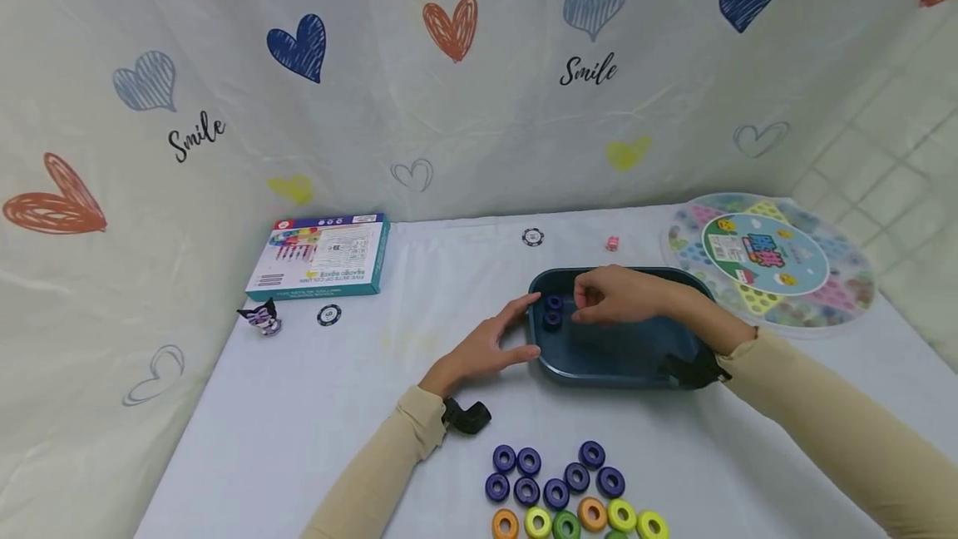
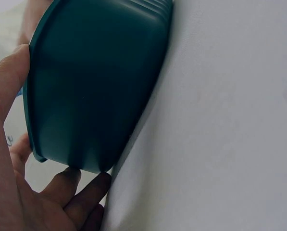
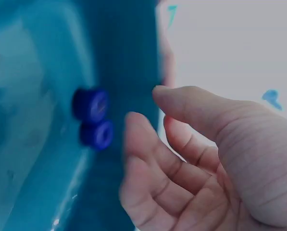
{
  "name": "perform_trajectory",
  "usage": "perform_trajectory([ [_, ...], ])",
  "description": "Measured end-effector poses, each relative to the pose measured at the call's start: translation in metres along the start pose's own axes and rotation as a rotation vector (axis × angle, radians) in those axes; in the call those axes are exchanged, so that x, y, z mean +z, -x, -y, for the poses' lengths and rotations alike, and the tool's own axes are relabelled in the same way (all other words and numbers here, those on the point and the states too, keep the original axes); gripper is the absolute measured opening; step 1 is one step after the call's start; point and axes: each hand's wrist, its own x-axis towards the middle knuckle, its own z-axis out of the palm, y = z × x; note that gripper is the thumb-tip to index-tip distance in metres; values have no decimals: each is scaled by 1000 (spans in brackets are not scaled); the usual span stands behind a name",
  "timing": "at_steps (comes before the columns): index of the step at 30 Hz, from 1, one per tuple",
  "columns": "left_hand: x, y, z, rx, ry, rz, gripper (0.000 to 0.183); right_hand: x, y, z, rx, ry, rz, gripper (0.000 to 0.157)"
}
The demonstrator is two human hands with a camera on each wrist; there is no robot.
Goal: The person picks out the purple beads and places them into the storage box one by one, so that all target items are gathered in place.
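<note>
A dark blue-green plastic tray (image 1: 621,356) stands on the white cloth. Two purple rings (image 3: 89,106) lie inside it, close together by its left end. My left hand (image 1: 482,346) spans that end from outside, thumb at the near corner and forefinger at the far one. In the left wrist view the thumb touches the rim of the tray (image 2: 90,86) and other fingertips rest against its wall. Above the tray, to the right of the two rings, is my right hand (image 1: 624,294). Its fingers are loosely bent and hold nothing.
Several purple rings (image 1: 526,491) lie nearer the front, with orange, yellow (image 1: 622,515) and green ones before them. A flat toy box (image 1: 318,256), a small figure (image 1: 264,318) and a chip (image 1: 328,314) are at left. A round patterned package (image 1: 763,252) lies behind the tray, right.
</note>
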Motion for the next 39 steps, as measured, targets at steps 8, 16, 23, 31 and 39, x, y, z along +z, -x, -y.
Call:
perform_trajectory([
  [8, -7, 5, -21, 8, 18, 11, 72, 36, 50, 36, -152, 24, -36, 14],
  [16, 1, -1, 0, 18, 5, 1, 77, 92, 68, 36, -100, -47, 94, 10],
  [23, 0, -1, -1, 22, 8, 4, 77, 111, 69, 24, -108, -74, 90, 12],
  [31, 3, -1, -3, 19, 3, -5, 78, 109, 80, 14, -97, -53, 30, 10],
  [39, 2, 0, -1, 21, 3, -6, 77, 110, 103, -8, -179, -109, 9, 18],
])
